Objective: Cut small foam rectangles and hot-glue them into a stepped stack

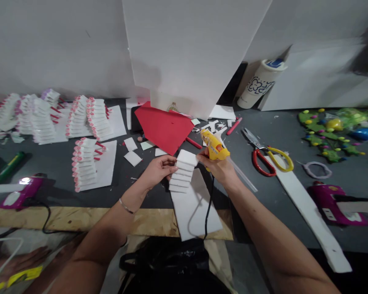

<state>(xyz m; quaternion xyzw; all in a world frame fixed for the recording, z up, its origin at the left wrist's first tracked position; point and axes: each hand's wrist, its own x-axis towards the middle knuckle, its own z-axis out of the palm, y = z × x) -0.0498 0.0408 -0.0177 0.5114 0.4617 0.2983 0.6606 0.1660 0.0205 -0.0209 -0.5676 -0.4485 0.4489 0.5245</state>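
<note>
Near the middle of the dark table, a stepped stack of small white foam pieces (181, 176) rests on a white board (198, 212). My left hand (160, 169) is closed with fingertips pinching the stack's upper left edge. My right hand (216, 163) is wrapped round a yellow glue gun (214, 145), its fingertips close to the top piece's right edge. The gun's black cord runs down over the board. Beyond the hands lies a folded red sheet (164, 126), with loose white pieces (133, 158) left of the stack.
Finished-looking white stacks with pink edges (84, 163) stand at the left. Scissors (263, 153), a white strip (313, 212) and a magenta power box (337, 204) lie right. A white cup (259, 83) leans behind. Another person's hand (21, 261) is at lower left.
</note>
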